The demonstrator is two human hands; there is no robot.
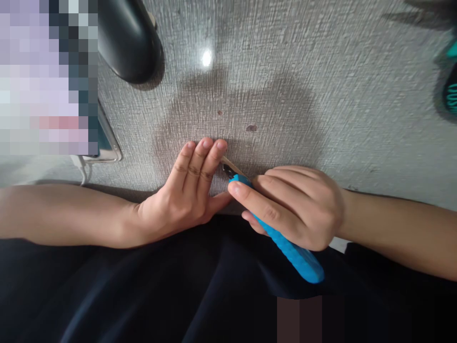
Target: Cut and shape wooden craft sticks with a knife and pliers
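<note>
My right hand (303,205) is closed around the blue ribbed handle of a tool (285,243), its index finger stretched along the top. The tool's short dark metal head (228,170) points up and left toward my left hand (189,186). A thin light-brown strip (235,166), perhaps wood, shows beside the head; most of it is hidden by my hands. My left hand lies with several fingers straight and side by side, tips on the table and close to the strip's end. Its thumb reaches toward the tool, partly covered.
The grey textured table (321,57) has two dark spots near its middle. At the upper left is a glossy black rounded object (132,43). Below it, a mostly blurred-out device (110,138) has a white cable (83,169). A dark item with teal lettering (452,97) sits at the right edge.
</note>
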